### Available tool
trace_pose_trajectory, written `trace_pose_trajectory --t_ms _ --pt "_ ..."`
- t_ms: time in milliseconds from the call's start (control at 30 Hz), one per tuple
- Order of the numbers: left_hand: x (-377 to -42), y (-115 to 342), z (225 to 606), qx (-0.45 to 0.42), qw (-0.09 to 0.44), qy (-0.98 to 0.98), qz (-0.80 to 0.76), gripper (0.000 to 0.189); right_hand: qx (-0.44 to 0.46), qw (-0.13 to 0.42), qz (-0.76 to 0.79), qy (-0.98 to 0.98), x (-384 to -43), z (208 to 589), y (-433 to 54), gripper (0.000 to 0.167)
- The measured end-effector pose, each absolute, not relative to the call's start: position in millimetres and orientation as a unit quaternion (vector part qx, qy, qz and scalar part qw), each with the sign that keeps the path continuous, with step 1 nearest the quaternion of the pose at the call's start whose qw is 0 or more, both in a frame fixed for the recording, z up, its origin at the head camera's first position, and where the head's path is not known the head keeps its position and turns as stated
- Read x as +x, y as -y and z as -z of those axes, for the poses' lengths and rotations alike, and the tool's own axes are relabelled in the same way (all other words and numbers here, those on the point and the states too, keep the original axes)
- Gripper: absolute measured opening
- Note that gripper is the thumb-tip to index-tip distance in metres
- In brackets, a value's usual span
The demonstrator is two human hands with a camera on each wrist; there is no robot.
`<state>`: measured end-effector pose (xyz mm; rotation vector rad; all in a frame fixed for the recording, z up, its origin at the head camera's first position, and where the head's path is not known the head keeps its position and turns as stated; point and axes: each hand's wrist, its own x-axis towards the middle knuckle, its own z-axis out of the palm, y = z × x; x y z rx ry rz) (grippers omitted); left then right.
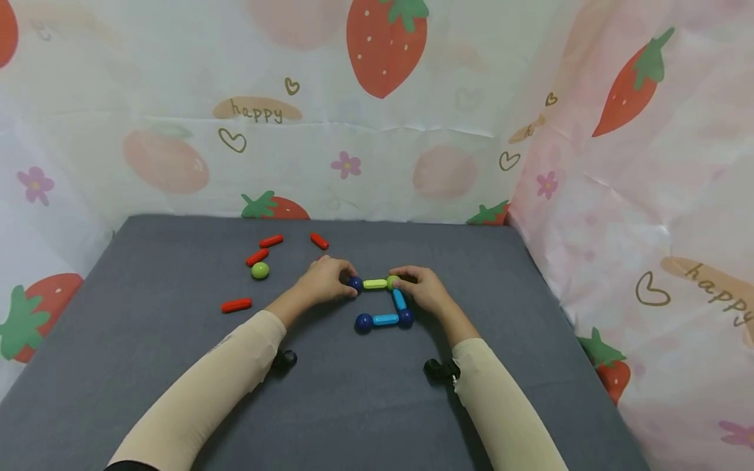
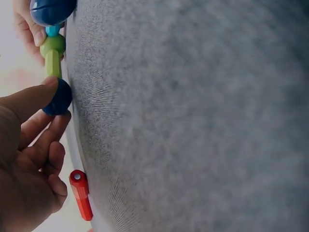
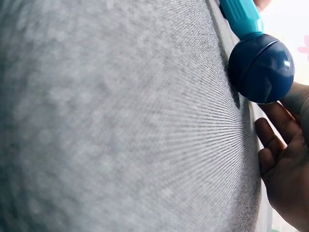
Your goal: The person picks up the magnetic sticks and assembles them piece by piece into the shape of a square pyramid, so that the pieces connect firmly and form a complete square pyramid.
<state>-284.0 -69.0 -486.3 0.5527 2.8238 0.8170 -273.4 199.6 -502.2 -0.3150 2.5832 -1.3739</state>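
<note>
My left hand (image 1: 326,280) pinches a dark blue ball (image 2: 59,98) between thumb and fingers. A yellow-green rod (image 1: 375,284) joins that ball to a green ball (image 1: 393,282), which my right hand (image 1: 425,288) pinches from the right. From the green ball a light blue rod (image 1: 399,300) runs toward me to another dark blue ball (image 1: 406,318). There a second light blue rod (image 1: 385,319) leads left to a dark blue end ball (image 1: 364,323). In the right wrist view, a large blue ball (image 3: 261,68) hides part of the right hand's fingers.
On the grey table (image 1: 353,405), red rods lie to the left: one (image 1: 236,305) nearest me, others (image 1: 257,257) (image 1: 271,241) farther back, and one (image 1: 320,241) behind my left hand. A loose green ball (image 1: 260,270) sits among them. Strawberry-printed sheets (image 1: 377,150) hang around the table.
</note>
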Motion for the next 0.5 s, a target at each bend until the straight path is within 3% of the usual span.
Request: trace_pose_trajectory --t_ms 333,500 --pt "-259.5 86.1 475.8 0.199 0.015 -0.928 -0.313 0.038 -0.103 0.096 0.464 -0.875 -273.5 505.6 -197.6 0.031" --pt "-233.9 93.5 466.9 0.197 0.018 -0.908 -0.369 0.036 -0.103 0.099 0.466 -0.873 -273.9 504.2 -198.5 0.032"
